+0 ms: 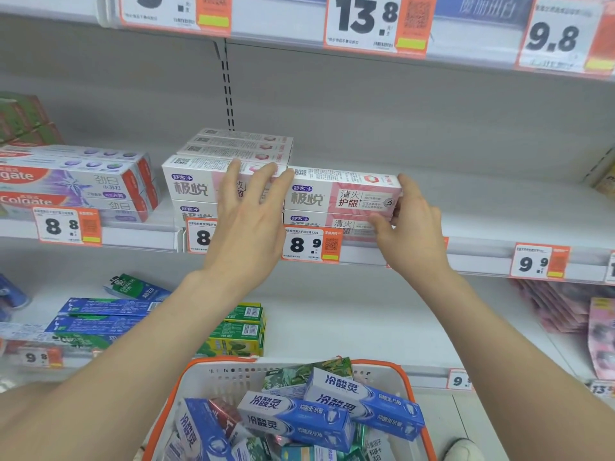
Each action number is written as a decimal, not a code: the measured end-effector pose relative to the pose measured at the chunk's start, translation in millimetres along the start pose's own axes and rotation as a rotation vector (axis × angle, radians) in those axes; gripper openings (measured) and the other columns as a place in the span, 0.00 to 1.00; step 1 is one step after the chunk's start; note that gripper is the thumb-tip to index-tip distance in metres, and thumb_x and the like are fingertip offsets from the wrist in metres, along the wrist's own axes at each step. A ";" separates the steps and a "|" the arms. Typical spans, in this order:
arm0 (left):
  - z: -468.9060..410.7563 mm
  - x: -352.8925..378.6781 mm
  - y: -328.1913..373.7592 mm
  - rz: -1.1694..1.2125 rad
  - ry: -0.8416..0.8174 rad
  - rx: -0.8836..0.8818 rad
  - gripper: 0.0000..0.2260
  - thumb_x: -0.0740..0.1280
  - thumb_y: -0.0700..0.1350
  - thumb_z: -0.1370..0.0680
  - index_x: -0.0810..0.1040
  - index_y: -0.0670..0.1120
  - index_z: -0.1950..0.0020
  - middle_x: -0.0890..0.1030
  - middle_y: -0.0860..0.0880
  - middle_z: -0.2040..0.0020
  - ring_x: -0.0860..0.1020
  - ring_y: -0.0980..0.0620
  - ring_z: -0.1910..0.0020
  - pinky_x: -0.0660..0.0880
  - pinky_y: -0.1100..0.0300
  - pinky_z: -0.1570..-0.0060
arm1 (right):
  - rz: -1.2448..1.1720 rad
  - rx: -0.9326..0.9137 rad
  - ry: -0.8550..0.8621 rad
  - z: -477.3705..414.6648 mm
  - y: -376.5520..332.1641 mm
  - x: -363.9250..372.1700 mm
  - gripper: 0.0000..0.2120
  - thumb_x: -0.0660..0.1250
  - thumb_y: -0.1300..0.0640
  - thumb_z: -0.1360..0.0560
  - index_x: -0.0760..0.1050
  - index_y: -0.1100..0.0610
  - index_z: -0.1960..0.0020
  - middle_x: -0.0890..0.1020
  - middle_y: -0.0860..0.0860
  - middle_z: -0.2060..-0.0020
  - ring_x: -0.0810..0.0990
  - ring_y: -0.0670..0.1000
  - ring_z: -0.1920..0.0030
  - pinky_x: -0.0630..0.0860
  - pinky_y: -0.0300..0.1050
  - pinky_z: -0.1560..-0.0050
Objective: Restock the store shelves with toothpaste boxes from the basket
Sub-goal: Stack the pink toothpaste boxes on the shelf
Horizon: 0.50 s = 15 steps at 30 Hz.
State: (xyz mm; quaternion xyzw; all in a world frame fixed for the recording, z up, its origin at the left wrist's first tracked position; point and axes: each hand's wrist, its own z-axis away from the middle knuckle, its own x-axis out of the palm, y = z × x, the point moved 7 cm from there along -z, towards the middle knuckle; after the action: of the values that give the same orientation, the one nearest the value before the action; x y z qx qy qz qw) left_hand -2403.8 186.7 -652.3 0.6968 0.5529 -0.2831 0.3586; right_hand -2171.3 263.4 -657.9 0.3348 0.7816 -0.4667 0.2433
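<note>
The left hand [248, 207] lies flat, fingers straight, at the left end of the pink toothpaste box [336, 194] on the shelf [482, 257]. The right hand [412, 224] grips its right end. An uneven push could slide it off the lower box [332, 223], towards the basket [213, 382].

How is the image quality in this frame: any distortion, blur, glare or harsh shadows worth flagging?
Head view: wide-angle bowing curves the shelf edge; centre is sharp, print on the pink-and-white box legible; the Colgate boxes at the left edge and the pink packs at the right are soft; lighting even, no glare, only faint shadows.
</note>
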 end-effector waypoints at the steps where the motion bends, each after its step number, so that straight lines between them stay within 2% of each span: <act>1: 0.3 0.9 -0.3 -0.002 -0.005 0.001 0.32 0.67 0.35 0.22 0.63 0.46 0.19 0.65 0.44 0.21 0.55 0.29 0.21 0.56 0.35 0.22 | 0.004 -0.013 0.008 0.9 -0.2 0.2 0.29 0.70 0.61 0.20 0.63 0.58 0.23 0.84 0.52 0.44 0.79 0.61 0.43 0.58 0.37 0.54; 5: 0.9 -0.7 -0.6 0.051 0.018 0.021 0.31 0.68 0.35 0.22 0.64 0.44 0.20 0.67 0.43 0.21 0.58 0.33 0.20 0.58 0.37 0.22 | -0.013 0.017 -0.006 4.0 -1.0 2.7 0.32 0.69 0.61 0.20 0.59 0.61 0.21 0.83 0.55 0.41 0.79 0.62 0.42 0.59 0.39 0.55; 7: 3.1 -7.1 3.4 0.088 0.076 0.041 0.29 0.69 0.34 0.23 0.67 0.43 0.22 0.69 0.42 0.24 0.62 0.37 0.21 0.62 0.40 0.23 | 0.010 0.008 0.046 9.6 -6.9 -1.8 0.36 0.71 0.61 0.22 0.57 0.63 0.20 0.77 0.58 0.34 0.74 0.61 0.36 0.64 0.41 0.45; 8: 6.2 -12.4 5.6 0.099 0.125 0.049 0.27 0.69 0.34 0.23 0.70 0.43 0.25 0.71 0.43 0.27 0.66 0.38 0.25 0.65 0.42 0.26 | 0.063 -0.051 0.124 13.9 -14.8 -8.7 0.35 0.71 0.64 0.24 0.60 0.64 0.22 0.73 0.60 0.33 0.72 0.62 0.36 0.66 0.44 0.40; 9: 10.6 -18.7 7.8 0.115 0.181 0.047 0.23 0.70 0.35 0.24 0.73 0.44 0.29 0.74 0.44 0.32 0.69 0.39 0.30 0.69 0.46 0.31 | 0.123 -0.137 0.238 19.8 -26.0 -18.3 0.31 0.70 0.67 0.28 0.64 0.65 0.27 0.72 0.61 0.35 0.71 0.63 0.40 0.67 0.48 0.39; 10: 16.3 -21.6 8.1 0.138 0.214 0.034 0.19 0.70 0.36 0.24 0.74 0.45 0.34 0.75 0.45 0.37 0.71 0.41 0.37 0.70 0.48 0.37 | 0.152 -0.216 0.332 25.9 -37.0 -26.3 0.27 0.68 0.70 0.31 0.68 0.64 0.34 0.72 0.60 0.40 0.71 0.63 0.45 0.69 0.52 0.42; 11: 22.7 -21.4 9.4 0.167 0.196 0.020 0.14 0.70 0.37 0.24 0.75 0.46 0.39 0.75 0.47 0.42 0.72 0.43 0.42 0.71 0.50 0.42 | 0.146 -0.272 0.329 30.2 -46.8 -28.4 0.23 0.66 0.71 0.34 0.69 0.62 0.40 0.73 0.59 0.44 0.71 0.62 0.48 0.70 0.55 0.46; 12: 29.0 -15.7 11.7 0.206 0.109 0.013 0.11 0.69 0.39 0.23 0.74 0.47 0.42 0.75 0.49 0.46 0.73 0.44 0.46 0.72 0.50 0.46 | 0.126 -0.302 0.226 33.0 -55.3 -24.0 0.19 0.64 0.71 0.34 0.70 0.60 0.44 0.74 0.57 0.47 0.72 0.61 0.50 0.71 0.57 0.49; 13: 36.8 -3.6 14.5 0.241 -0.044 0.010 0.09 0.68 0.42 0.23 0.73 0.49 0.44 0.76 0.51 0.49 0.75 0.45 0.49 0.73 0.48 0.49 | 0.122 -0.310 0.052 37.0 -60.8 -13.6 0.16 0.64 0.69 0.32 0.71 0.57 0.46 0.75 0.55 0.49 0.74 0.60 0.51 0.73 0.57 0.51; 15: 58.6 29.6 23.0 0.189 -0.475 0.009 0.07 0.67 0.48 0.21 0.74 0.53 0.44 0.80 0.53 0.53 0.80 0.46 0.50 0.78 0.50 0.52 | 0.264 -0.278 -0.412 59.8 -59.3 19.6 0.12 0.64 0.64 0.29 0.74 0.51 0.48 0.78 0.52 0.51 0.79 0.59 0.49 0.78 0.55 0.52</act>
State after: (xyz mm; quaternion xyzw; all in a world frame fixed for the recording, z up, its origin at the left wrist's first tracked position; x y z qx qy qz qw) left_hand -2374.5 152.9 -705.6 0.6609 0.3845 -0.4066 0.5000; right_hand -2224.7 195.7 -664.6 0.2954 0.7218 -0.3774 0.4993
